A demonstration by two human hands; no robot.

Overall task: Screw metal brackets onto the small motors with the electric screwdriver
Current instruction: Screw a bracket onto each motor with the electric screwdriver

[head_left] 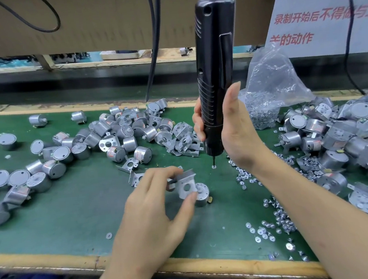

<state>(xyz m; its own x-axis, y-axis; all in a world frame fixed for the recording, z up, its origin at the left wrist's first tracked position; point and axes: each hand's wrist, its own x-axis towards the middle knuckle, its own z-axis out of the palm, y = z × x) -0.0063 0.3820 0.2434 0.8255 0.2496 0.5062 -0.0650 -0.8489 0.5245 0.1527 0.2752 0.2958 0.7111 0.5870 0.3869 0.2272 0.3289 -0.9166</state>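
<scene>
My right hand (234,132) grips the black electric screwdriver (215,73), which hangs upright from above. Its bit tip touches a single screw (214,166) lying on the green mat. My left hand (159,200) pinches a metal bracket (186,185) with a round hole, holding it tilted over a small silver motor (203,193) that stands on the mat. The bracket rests against the motor's top but is not flat on it.
Loose motors and brackets (128,133) are heaped at centre-left, and assembled motors (335,133) pile at the right. Screws (278,218) are scattered at the front right below a clear bag of screws (268,95). The wooden table edge (55,262) runs along the front.
</scene>
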